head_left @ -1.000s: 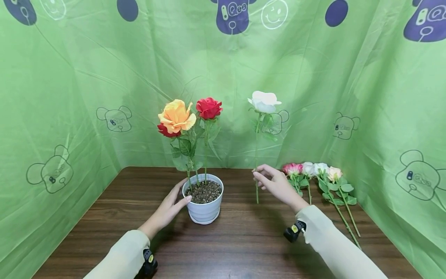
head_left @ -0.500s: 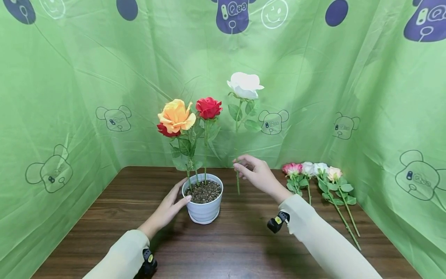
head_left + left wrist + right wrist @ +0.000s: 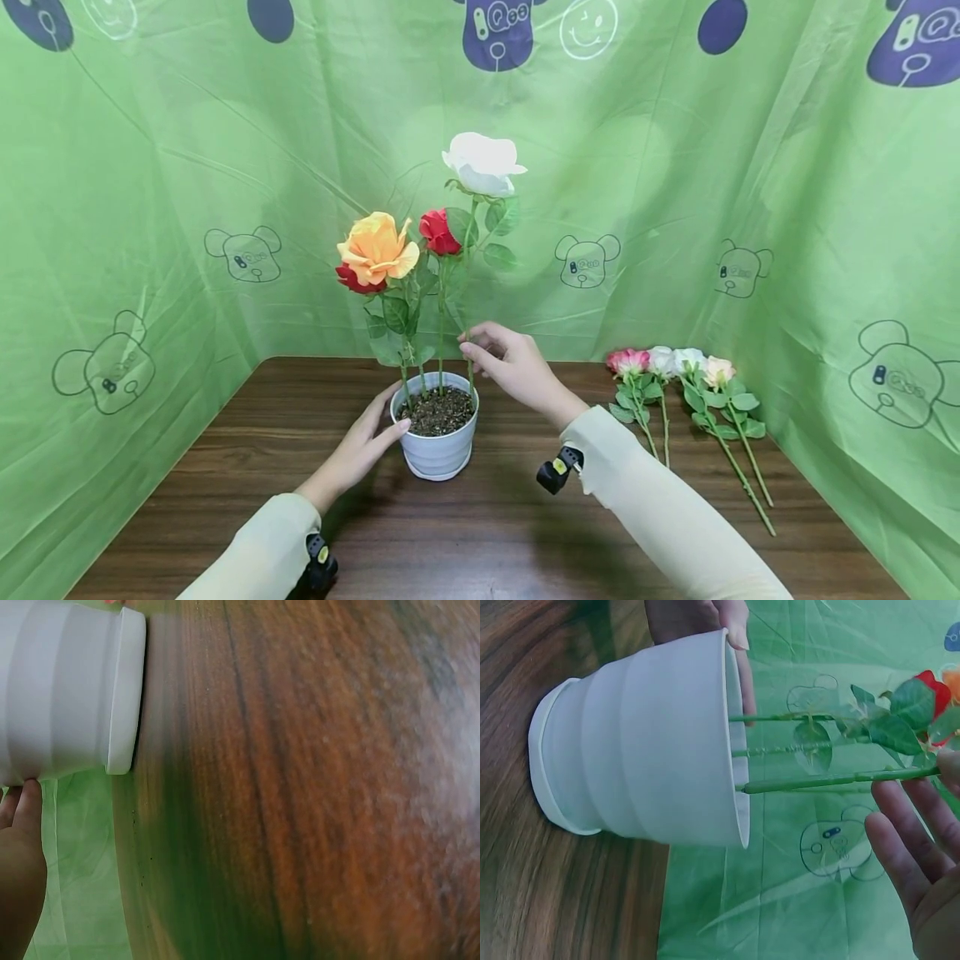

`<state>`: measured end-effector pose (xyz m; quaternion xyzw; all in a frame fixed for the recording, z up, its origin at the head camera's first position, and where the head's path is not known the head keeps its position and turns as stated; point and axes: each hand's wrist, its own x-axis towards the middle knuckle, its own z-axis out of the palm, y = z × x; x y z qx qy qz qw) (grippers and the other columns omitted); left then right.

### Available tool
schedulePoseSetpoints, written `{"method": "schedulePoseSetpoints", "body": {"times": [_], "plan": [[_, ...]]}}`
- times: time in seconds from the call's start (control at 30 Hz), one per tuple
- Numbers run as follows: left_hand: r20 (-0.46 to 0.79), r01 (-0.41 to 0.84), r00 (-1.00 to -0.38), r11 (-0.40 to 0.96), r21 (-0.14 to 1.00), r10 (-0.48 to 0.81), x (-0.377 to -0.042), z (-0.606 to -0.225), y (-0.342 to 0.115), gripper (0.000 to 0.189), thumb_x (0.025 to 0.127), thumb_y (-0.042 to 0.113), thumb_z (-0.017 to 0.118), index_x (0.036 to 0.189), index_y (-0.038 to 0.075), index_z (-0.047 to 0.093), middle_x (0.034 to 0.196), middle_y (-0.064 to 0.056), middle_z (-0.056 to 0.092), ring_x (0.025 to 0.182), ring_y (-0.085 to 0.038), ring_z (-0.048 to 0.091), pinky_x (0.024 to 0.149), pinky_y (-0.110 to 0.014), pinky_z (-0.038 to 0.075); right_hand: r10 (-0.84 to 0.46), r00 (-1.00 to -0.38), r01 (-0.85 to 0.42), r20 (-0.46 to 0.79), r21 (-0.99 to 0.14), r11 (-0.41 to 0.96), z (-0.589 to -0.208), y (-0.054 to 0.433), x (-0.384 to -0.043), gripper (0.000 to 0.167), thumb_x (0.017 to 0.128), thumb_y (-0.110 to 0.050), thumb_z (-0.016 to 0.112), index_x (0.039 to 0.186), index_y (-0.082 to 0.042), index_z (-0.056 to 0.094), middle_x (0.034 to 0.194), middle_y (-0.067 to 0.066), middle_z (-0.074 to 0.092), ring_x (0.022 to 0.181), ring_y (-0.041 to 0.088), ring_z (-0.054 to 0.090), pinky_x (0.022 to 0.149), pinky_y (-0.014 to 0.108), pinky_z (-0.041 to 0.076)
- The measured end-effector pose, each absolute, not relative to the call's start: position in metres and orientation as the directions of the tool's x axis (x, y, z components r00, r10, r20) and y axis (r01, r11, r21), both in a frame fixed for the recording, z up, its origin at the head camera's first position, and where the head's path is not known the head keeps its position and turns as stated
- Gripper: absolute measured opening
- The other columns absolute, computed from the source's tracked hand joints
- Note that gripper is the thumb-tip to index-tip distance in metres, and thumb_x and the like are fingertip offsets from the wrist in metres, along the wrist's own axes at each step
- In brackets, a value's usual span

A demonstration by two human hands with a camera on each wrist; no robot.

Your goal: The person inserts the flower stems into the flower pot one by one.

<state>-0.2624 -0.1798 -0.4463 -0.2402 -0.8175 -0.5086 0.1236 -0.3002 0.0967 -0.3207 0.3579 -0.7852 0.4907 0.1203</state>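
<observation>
In the head view a white ribbed flowerpot (image 3: 440, 454) with dark soil stands on the table. My left hand (image 3: 362, 448) grips its left side, thumb at the rim and fingers along the outer wall. With fingertips and thumb, my right hand (image 3: 517, 364) pinches the stem of an upright white rose (image 3: 484, 164). The stem's lower end (image 3: 780, 784) reaches inside the pot's right rim; its tip is hidden. An orange rose (image 3: 377, 250) and a red rose (image 3: 437, 232) stand in the soil, with another red bloom (image 3: 358, 280) partly behind the orange one.
At the right of the wooden table (image 3: 480, 542) lie several loose roses, among them a pink one (image 3: 628, 361) and a peach one (image 3: 719, 372). Green printed cloth (image 3: 300, 167) hangs behind and along both sides.
My right hand has carried the white rose left and up from beside the pot, and its stem's lower end is now within the rim. My left hand has stayed on the pot.
</observation>
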Motion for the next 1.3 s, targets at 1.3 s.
{"method": "schedulePoseSetpoints", "body": {"times": [1.3], "plan": [[0.427, 0.503, -0.863, 0.375, 0.779, 0.27, -0.264, -0.448, -0.18, 0.064, 0.103, 0.025, 0.057, 0.158, 0.011, 0.028, 0.157, -0.019, 0.035, 0.143, -0.037, 0.032, 0.113, -0.06, 0.024, -0.425, -0.73, -0.678, 0.534, -0.644, 0.355, -0.345, 0.036, -0.314, 0.021, 0.103, -0.032, 0.059, 0.117, -0.018, 0.069, 0.089, 0.005, 0.073, 0.079, 0.017, 0.069, 0.068, 0.029, 0.054]]}}
